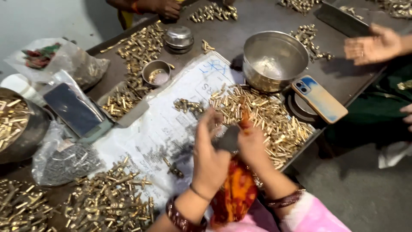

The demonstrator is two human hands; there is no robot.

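The small dark flat piece (227, 138) is sitting pinched between our left hand (209, 159) and right hand (253, 144), both closed narrow on it just above the white printed paper sheet (159, 124), so we're thinking it could easily be slipping out and getting lost in the heap of small brass fittings (262, 114) right beside it. Counting around, we're seeing two shiny steel bowls (273, 60), one blue-and-orange phone (319, 99), and way too many fittings to count.

A small workshop for sorting metal parts: heaps of small brass pieces (266, 116) cover a dark surface (253, 17), with steel bowls (274, 58) at upper centre, a bucket of brass parts (17, 124) at left and bagged screws (64, 161) at lower left.
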